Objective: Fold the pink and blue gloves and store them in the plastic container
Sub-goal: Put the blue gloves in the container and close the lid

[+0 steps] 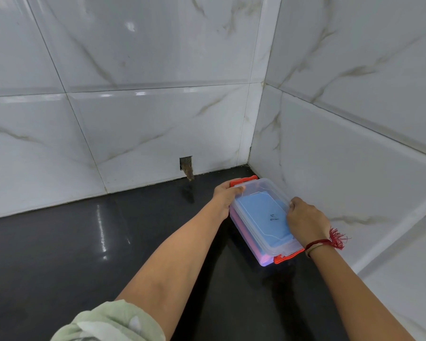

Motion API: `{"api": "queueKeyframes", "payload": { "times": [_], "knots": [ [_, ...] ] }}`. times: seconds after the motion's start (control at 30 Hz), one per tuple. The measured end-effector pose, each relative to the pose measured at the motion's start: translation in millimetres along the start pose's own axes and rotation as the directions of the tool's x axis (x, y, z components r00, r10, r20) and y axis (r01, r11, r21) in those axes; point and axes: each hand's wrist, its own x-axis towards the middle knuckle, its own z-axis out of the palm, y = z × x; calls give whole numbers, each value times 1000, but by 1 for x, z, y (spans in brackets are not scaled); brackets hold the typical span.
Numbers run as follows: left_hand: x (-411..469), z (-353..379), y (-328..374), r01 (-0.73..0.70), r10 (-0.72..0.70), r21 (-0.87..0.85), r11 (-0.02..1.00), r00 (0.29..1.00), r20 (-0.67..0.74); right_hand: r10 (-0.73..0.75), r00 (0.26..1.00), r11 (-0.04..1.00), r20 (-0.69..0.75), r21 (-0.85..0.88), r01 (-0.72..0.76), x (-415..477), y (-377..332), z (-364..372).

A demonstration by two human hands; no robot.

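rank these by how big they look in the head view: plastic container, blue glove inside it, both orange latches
1. plastic container
2. blue glove, inside it
3. far orange latch and near orange latch: about alike; the near one sits closer to the camera, so I won't rank them.

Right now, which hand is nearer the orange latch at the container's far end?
Left. The left hand grips the container right beside the far orange latch; the right hand holds its right edge, well away.

Lidded plastic container sits at the counter's back right corner, blue glove above pink glove inside. Left hand and right hand grip its edges.
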Motion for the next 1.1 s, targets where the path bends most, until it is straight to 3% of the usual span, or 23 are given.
{"api": "queueKeyframes", "payload": {
  "times": [0.33, 0.4, 0.43, 0.47, 0.5, 0.53, 0.57, 0.6, 0.67, 0.73, 0.83, 0.97, 1.1],
  "knots": [
    [-6, 5, -2, -99, 100, 33, 995, 995, -26, -13, 1000, 1000, -5, -2, 13, -4, -3, -3],
    [-10, 6, 0, -153, 161, 149, 977, 986, -40, -6, 1000, 1000, -9, 12, 6, -5, -3, -3],
    [-12, 7, 1, -231, 257, 308, 923, 965, -46, -3, 1000, 1000, -11, 21, 3, -5, -3, -3],
    [-16, 8, 1, -328, 397, 534, 779, 918, -16, -1, 1000, 999, -10, 34, 1, -6, -3, -3],
    [-23, 9, 1, -393, 537, 754, 526, 841, 64, 1, 1000, 999, -4, 51, -1, -6, -3, -3],
    [-34, 11, -1, -437, 639, 862, 257, 746, 187, 3, 1000, 998, 6, 66, -4, -6, -3, -4],
    [-45, 13, -5, -495, 680, 866, 66, 658, 324, 10, 1000, 996, 25, 86, -12, -6, -2, -7],
    [-58, 14, -12, -578, 671, 815, -43, 588, 452, 19, 998, 993, 54, 115, -25, -6, 1, -9],
    [-80, 7, -34, -741, 570, 650, -167, 466, 677, 44, 989, 979, 139, 191, -71, -7, 15, -13],
    [-95, -3, -55, -767, 465, 556, -321, 384, 798, 91, 964, 945, 250, 283, -163, -14, 29, -15],
    [-103, -3, -58, -661, 371, 540, -521, 394, 841, 140, 914, 825, 381, 465, -321, -28, 40, -15],
    [-107, 7, -49, -510, 193, 375, -774, 374, 907, 184, 922, 714, 342, 598, -364, -35, 41, -18],
    [-117, 9, -61, -333, 186, 321, -887, 377, 907, 167, 907, 743, 387, 556, -374, -44, 38, -17]
  ]
}}
